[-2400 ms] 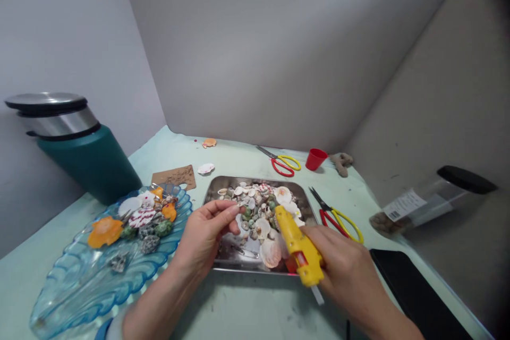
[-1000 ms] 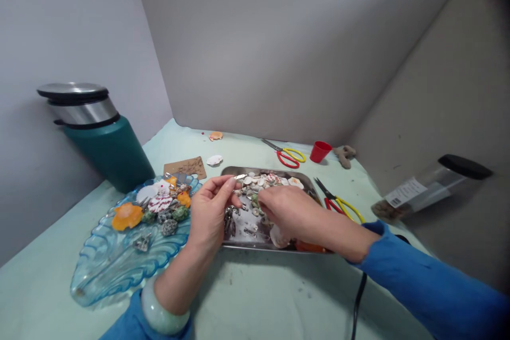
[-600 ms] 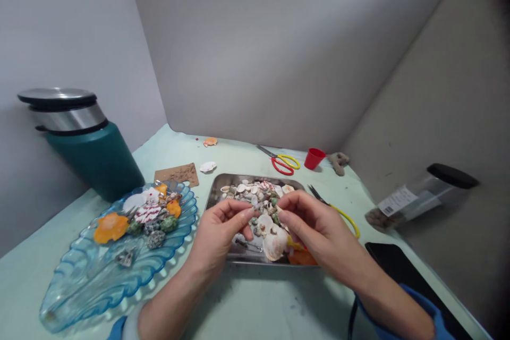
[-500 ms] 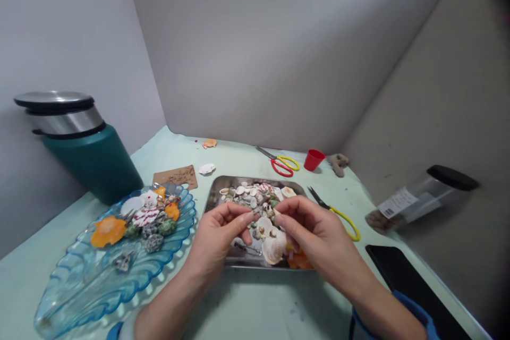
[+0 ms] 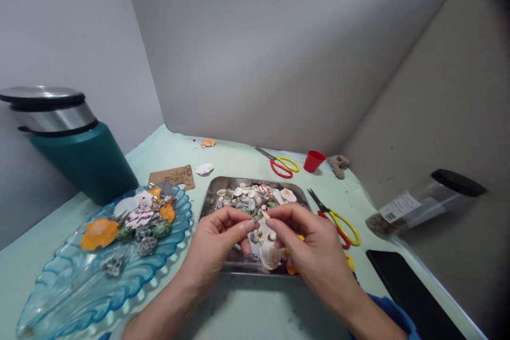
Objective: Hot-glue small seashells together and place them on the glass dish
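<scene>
My left hand (image 5: pixel 217 244) and my right hand (image 5: pixel 306 247) meet fingertip to fingertip above the near half of a steel tray (image 5: pixel 210 197). Both pinch one small pale shell (image 5: pixel 261 215) between thumb and forefinger. The tray holds a heap of several small shells (image 5: pixel 255 197), and a larger pink scallop shell (image 5: pixel 271 254) lies just under my hands. The yellow glue gun (image 5: pixel 349 260) lies behind my right hand, mostly hidden.
A blue glass shell-shaped dish (image 5: pixel 71 287) with coloured shells sits at left, a teal flask (image 5: pixel 75 156) behind it. Two red-and-yellow scissors (image 5: pixel 338 220) (image 5: pixel 281 163), a red cup (image 5: pixel 314 161), a brown card (image 5: pixel 173 177), a clear jar (image 5: pixel 422 204) and a black tablet (image 5: pixel 414 292) surround the tray.
My right hand laid down the yellow glue gun, reached into the tray, then came back toward me. Both hands have closed together on the small shell.
</scene>
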The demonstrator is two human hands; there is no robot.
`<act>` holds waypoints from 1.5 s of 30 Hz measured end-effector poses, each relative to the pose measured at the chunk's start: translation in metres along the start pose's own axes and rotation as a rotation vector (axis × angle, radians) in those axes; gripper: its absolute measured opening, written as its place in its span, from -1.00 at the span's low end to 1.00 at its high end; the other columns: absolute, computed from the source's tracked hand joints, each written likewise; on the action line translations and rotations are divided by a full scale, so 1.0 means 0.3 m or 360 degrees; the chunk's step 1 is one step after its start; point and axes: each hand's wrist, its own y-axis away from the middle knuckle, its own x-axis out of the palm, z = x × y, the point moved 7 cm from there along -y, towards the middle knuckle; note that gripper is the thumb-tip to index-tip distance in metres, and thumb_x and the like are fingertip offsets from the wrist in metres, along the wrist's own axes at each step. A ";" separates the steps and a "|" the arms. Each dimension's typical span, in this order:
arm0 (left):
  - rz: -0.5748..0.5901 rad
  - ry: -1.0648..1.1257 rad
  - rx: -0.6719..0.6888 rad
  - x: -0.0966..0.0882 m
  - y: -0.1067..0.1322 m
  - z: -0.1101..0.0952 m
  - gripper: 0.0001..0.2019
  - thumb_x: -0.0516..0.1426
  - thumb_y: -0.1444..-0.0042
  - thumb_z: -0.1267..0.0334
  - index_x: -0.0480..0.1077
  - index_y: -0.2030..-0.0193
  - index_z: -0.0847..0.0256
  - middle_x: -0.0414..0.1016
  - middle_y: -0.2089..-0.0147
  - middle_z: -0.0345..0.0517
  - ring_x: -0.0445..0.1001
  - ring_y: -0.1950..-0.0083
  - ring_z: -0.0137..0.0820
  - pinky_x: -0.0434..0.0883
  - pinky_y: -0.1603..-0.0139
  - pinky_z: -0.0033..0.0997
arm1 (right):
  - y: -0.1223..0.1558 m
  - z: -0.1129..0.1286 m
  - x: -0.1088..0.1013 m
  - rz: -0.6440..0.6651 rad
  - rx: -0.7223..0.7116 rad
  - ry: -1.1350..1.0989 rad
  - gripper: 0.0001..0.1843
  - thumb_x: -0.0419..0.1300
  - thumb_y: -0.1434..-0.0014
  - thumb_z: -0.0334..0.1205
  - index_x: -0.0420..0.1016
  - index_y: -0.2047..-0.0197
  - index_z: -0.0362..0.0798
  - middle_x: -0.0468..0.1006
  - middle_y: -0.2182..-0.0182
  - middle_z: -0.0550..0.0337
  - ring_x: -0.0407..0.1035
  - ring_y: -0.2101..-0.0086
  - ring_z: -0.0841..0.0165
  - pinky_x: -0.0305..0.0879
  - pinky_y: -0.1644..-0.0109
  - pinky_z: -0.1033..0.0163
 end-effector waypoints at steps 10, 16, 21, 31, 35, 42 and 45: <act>0.0040 0.0028 -0.0004 0.008 0.003 -0.004 -0.85 0.27 0.07 0.22 0.45 0.43 0.26 0.42 0.72 -0.24 0.34 0.64 -0.52 0.26 0.50 -0.54 | 0.000 0.013 0.008 -0.0052 -0.0160 0.0171 -0.91 0.13 -0.19 -0.27 0.47 0.30 -0.01 0.54 0.39 0.27 0.42 0.40 0.38 0.30 0.32 0.30; 0.0070 0.0024 -0.0022 0.013 0.000 -0.003 -0.86 0.27 0.06 0.24 0.45 0.44 0.27 0.42 0.71 -0.25 0.35 0.63 -0.53 0.25 0.51 -0.56 | 0.003 0.021 0.004 -0.0083 -0.0234 0.0251 -0.93 0.14 -0.18 -0.30 0.46 0.31 -0.01 0.54 0.40 0.27 0.41 0.41 0.39 0.28 0.32 0.30; 0.0095 0.0039 -0.0029 0.014 -0.001 -0.003 -0.85 0.26 0.06 0.23 0.44 0.43 0.27 0.41 0.71 -0.26 0.34 0.64 -0.53 0.26 0.50 -0.56 | 0.001 0.026 0.004 -0.0075 -0.0251 0.0261 -0.95 0.15 -0.17 -0.31 0.44 0.31 -0.01 0.52 0.42 0.30 0.40 0.41 0.41 0.27 0.33 0.32; 0.0104 0.0042 -0.0033 0.020 -0.001 0.000 -0.85 0.27 0.07 0.25 0.43 0.45 0.28 0.42 0.69 -0.26 0.36 0.63 -0.53 0.27 0.52 -0.55 | -0.001 0.043 0.002 -0.0097 -0.0407 0.0330 -0.91 0.14 -0.17 -0.38 0.44 0.33 -0.04 0.46 0.38 0.24 0.35 0.34 0.38 0.23 0.27 0.29; 0.0124 -0.0006 -0.0029 0.019 0.001 -0.001 -0.86 0.26 0.05 0.26 0.44 0.43 0.30 0.40 0.70 -0.27 0.36 0.63 -0.53 0.28 0.51 -0.55 | 0.002 0.044 0.003 -0.0094 -0.0399 0.0340 -0.91 0.15 -0.16 -0.38 0.42 0.37 -0.04 0.43 0.42 0.26 0.32 0.39 0.40 0.20 0.30 0.30; 0.0168 -0.0010 -0.0039 0.023 0.000 -0.006 -0.85 0.27 0.06 0.25 0.44 0.45 0.30 0.41 0.70 -0.28 0.35 0.63 -0.55 0.27 0.52 -0.56 | -0.003 0.046 -0.005 -0.0033 -0.0350 0.0371 -0.89 0.17 -0.14 -0.41 0.40 0.39 -0.04 0.42 0.43 0.28 0.31 0.40 0.41 0.17 0.32 0.31; 0.0194 -0.0007 -0.0045 0.024 -0.006 0.001 -0.86 0.26 0.05 0.26 0.44 0.44 0.30 0.41 0.70 -0.28 0.34 0.63 -0.55 0.27 0.52 -0.57 | -0.007 0.046 -0.003 0.0004 -0.0346 0.0387 -0.89 0.17 -0.14 -0.41 0.39 0.38 -0.04 0.43 0.41 0.27 0.32 0.37 0.39 0.17 0.30 0.30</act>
